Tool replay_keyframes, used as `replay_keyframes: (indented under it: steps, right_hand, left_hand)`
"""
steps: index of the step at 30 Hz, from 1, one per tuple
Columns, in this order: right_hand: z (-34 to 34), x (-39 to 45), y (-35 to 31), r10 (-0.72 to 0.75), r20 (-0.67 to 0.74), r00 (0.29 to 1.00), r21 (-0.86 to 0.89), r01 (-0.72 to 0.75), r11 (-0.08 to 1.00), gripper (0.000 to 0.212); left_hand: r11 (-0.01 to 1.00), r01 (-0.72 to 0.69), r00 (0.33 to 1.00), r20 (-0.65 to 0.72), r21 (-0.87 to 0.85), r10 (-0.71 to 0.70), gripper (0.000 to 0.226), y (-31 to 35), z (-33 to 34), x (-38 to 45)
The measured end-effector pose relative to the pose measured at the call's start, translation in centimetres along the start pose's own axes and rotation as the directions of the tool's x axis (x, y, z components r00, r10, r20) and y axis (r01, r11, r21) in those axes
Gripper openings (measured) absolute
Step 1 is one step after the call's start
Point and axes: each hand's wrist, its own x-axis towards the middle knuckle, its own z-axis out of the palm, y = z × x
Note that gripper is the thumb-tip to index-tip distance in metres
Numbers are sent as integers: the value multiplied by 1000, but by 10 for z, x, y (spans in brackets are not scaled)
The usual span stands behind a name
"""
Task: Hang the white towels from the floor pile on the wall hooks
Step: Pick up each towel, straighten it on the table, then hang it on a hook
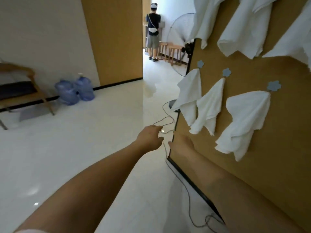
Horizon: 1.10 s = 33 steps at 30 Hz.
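1. Both bare forearms reach forward from the bottom edge of the view, over the glossy white floor [87, 148].
2. Left hand [150, 137] hangs above the floor with its fingers pointing away; its grip holds nothing, and whether the fingers are spread or curled I cannot tell, since they are foreshortened and blurred.
3. Right hand [182, 143] lies just beside the lower left corner of the brown wall panel [252, 165]; its grip holds nothing as well, and its fingers are hidden, so I cannot tell how they lie.
4. On that panel, 3 small white towels [245, 121] hang from 3 blue flower-shaped hooks [274, 85] in a lower row; larger white towels [242, 29] hang along the panel's top edge.
5. No floor pile shows in this view.
6. A thin grey cable [183, 182] loops over the floor along the panel's foot.
7. At the far left wall stand 2 blue water jugs [74, 91] beside a wooden chair [21, 88].
8. Through the doorway, another person [153, 31] stands facing away, near a fan [181, 34].
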Motion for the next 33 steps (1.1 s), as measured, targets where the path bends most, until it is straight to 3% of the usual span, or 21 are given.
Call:
replay_keyframes:
  steps: [3, 6, 11, 17, 22, 28, 33]
  right_hand:
    - [49, -26, -74, -203, 92, 975, -31, 207, 978, 64]
    - [105, -71, -167, -370, 170, 913, -40, 381, 924, 65]
    - [200, -145, -299, -565, 355, 745, -62, 622, 780, 66]
    - [318, -254, -442, -725, 542, 426, 36, 850, 526, 65]
    - [413, -353, -538, -747, 647, 155, 129, 943, 308, 66]
    - [511, -460, -624, -628, 755, -187, 273, 961, 42, 67]
    - [572, -540, -671, -474, 785, -399, 379, 914, -142, 68]
  left_hand:
    - [987, 161, 983, -88, 16, -159, 57, -86, -38, -68]
    - [943, 332, 932, -151, -2, -329, 57, -170, -70, -146]
    - [801, 592, 770, -235, -86, -594, 58, -294, -106, -288]
    - [483, 843, 421, -266, -237, -867, 57, -401, -127, -473]
    - [172, 926, 85, -257, -337, -963, 56, -462, -134, -605]
    - [-207, 856, -299, -126, -474, -946, 58, -511, -129, -739]
    - [-453, 688, -556, -11, -567, -831, 58, -512, -114, -818]
